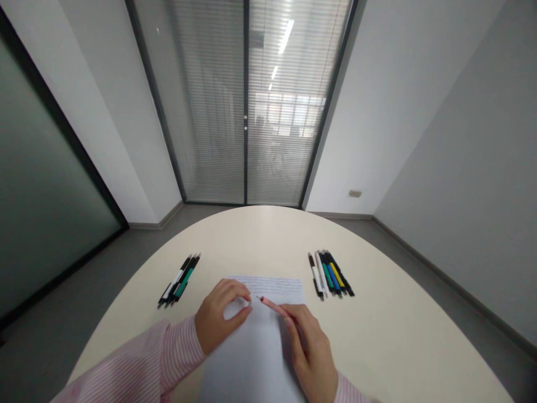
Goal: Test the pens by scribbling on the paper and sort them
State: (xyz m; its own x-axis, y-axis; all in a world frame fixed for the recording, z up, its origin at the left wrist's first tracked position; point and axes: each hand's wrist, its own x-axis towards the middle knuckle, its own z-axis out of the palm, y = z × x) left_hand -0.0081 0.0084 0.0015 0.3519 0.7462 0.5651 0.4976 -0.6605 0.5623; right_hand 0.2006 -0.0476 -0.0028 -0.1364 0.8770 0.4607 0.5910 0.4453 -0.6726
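A white sheet of paper (255, 347) lies on the round cream table (386, 330), with faint handwriting along its far edge. My right hand (310, 350) grips a pink pen (272, 305) whose tip points left over the paper's upper part. My left hand (220, 319) rests on the paper with fingers curled, thumb and forefinger close to the pen's tip. Whether it pinches something small, I cannot tell. Both sleeves are pink striped.
Three pens (179, 280), black, white and green, lie in a row on the left of the table. Several pens (331, 274) with white, green, blue and yellow grips lie on the right. Beyond the table's far edge are grey floor and a glass door with blinds.
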